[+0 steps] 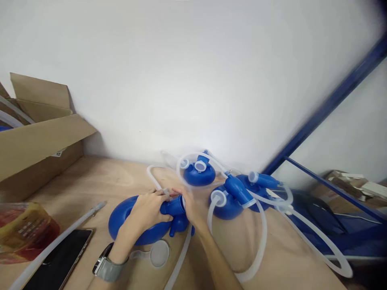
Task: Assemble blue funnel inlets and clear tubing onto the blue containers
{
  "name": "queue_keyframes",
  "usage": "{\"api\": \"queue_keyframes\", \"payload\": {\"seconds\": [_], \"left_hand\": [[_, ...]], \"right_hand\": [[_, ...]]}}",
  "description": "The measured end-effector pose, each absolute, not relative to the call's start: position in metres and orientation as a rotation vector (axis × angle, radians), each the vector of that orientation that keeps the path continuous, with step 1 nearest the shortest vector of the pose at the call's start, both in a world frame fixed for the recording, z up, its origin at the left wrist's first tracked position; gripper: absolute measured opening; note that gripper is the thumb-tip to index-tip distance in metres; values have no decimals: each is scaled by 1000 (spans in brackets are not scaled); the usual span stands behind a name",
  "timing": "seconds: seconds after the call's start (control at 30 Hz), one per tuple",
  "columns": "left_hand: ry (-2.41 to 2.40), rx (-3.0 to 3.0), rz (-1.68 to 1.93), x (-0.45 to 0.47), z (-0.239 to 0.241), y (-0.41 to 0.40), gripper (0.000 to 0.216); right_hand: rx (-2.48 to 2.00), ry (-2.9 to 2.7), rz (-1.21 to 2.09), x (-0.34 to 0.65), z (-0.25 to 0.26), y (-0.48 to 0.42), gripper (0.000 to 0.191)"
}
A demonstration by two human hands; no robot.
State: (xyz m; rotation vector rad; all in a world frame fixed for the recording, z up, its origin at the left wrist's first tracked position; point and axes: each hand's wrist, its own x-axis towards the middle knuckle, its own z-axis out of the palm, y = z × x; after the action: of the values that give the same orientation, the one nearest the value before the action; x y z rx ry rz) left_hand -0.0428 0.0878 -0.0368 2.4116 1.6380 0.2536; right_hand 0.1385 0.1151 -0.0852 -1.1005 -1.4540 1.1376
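A rounded blue plastic bottle with a wide, short neck lies on the brown work surface in front of me. My left hand is closed around the base of its neck, thumb below and fingers over the top. Against the neck's mouth rests the palm of my right hand, fingers stretched out towards the far side; its thumb is hidden. A whitish cap with a strap lies beside the bottle, near my left wrist. One pale hose runs towards me under the neck, and another curves behind my fingers.
Several similar blue bottles with looping pale hoses stand at the back and right. An open cardboard box is at the left. A phone, a plastic packet and another hose lie nearer. A blue metal frame borders the right.
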Motion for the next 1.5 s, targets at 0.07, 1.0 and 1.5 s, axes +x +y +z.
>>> {"api": "queue_keyframes", "payload": {"seconds": [0.07,1.0,1.5], "left_hand": [[1647,2412,241,-42,-38,88,49],[1620,2394,220,-42,-43,88,55],[1585,2443,260,-45,-44,86,44]], "right_hand": [[-1093,-1480,1151,139,-84,117,65],[-1239,-1779,1026,153,-84,109,43],[-1043,-1682,970,132,-91,108,46]]}}
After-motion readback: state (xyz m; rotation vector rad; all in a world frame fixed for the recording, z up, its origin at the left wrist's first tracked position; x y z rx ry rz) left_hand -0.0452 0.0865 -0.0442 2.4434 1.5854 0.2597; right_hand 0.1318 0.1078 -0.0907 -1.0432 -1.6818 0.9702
